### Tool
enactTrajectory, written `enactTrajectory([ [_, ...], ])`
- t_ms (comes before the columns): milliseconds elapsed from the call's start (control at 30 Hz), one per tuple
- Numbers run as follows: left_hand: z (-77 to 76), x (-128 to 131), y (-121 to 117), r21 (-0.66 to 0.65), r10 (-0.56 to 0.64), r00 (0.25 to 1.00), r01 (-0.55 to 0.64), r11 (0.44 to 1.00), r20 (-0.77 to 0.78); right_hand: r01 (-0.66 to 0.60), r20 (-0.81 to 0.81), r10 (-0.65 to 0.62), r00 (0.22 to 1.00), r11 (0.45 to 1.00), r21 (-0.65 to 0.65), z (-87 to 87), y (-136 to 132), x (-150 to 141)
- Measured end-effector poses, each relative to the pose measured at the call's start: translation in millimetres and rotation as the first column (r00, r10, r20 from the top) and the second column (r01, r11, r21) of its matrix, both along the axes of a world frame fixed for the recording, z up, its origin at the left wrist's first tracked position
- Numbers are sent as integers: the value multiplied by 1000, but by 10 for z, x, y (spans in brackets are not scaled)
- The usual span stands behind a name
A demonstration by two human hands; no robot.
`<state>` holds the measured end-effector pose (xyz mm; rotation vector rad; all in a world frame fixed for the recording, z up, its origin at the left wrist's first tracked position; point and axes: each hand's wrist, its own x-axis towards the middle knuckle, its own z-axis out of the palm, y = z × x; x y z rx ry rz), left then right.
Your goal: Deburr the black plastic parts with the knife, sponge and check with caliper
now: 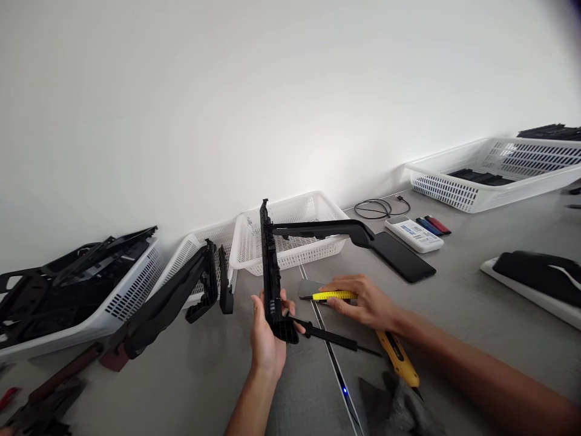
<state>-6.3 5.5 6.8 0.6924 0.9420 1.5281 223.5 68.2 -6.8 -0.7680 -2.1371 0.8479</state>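
Likely light and stiff, with thin edges liable to snap; best to grip the part near its wide lower end. Clasped upright over the table in the left hand; in the right hand, a pinched knife.

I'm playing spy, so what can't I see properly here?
In the head view:
Yellow cutter: handle end hidden by right hand.
Left hand: some fingers hidden by black part.
White device: print too small to read.
Red thing: cut off by left edge.
Grey bundle: blurred, cut off by bottom edge.
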Motion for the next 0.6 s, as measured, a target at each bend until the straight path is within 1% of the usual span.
enactTrajectory([
  [133, -4, -5, 2, -1, -2, 1000, 2, 1000, 3, -29, 35, 29, 999, 1000, 5, 31, -35, -13],
  [267, -24, -13, 6, -25, 14, 1000, -14, 1000, 12, -15, 38, 17, 999, 999, -40, 12, -25, -18],
  [400, -44, -14, 4, -37, 21, 1000, -20, 999, 21, 8, 101, 2, 995, 995, -100, -22, 3, -6],
  [500, -46, -14, 4, -19, 22, 1000, -22, 1000, 13, 33, 76, -24, 997, 993, -116, -34, 10, -2],
  [600, -47, -20, 8, 3, 12, 1000, -12, 1000, -15, 77, 40, -73, 997, 992, -98, -36, 9, -8],
])
